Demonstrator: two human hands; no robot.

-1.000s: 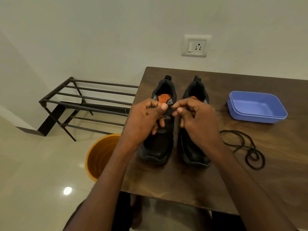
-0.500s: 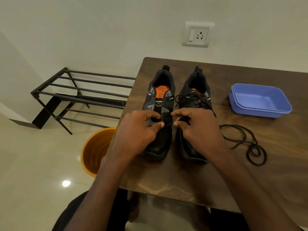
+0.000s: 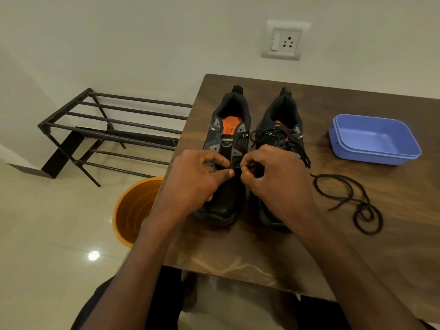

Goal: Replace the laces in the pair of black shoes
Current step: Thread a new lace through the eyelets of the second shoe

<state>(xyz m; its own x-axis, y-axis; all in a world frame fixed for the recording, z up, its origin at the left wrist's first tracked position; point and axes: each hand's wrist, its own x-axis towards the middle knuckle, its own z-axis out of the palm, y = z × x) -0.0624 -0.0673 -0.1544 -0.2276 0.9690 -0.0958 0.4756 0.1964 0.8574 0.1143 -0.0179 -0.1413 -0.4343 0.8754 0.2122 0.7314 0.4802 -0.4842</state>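
Now both your hands meet over the unlaced left shoe [image 3: 222, 163] near the table's [image 3: 250, 253] left edge, left hand [image 3: 197, 179] bracing its eyelet flap, right hand [image 3: 273, 177] pinching what seems a lace tip just right of it, aimed leftward.
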